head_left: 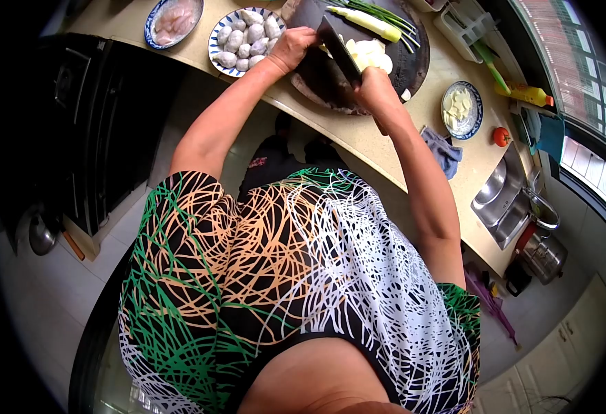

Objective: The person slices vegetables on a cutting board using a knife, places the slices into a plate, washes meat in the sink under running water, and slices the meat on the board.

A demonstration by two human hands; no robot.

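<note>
On the round dark chopping board [413, 65] a pile of pale sliced vegetable [370, 55] lies near the middle, and both hands work over it. The right hand [375, 88] is closed around the handle of a cleaver [337, 47], whose broad dark blade runs up and left across the board with its edge beside the slices. The left hand [292, 47] is curled, fingers bent down at the left end of the blade, beside the pale pieces; whether it grips a piece cannot be told. Beyond the slices, a leek or spring onion [368, 21] lies across the far part of the board, white stem and green leaves together. Left of the board on the bench [358, 141] stands a blue-rimmed plate of small grey-purple tubers [244, 38], and further left a plate of pale raw meat [173, 19]. To the right sit a small dish of pale slices [461, 107], a grey cloth [444, 152], a tomato [501, 136] and the steel sink [506, 200].
</note>
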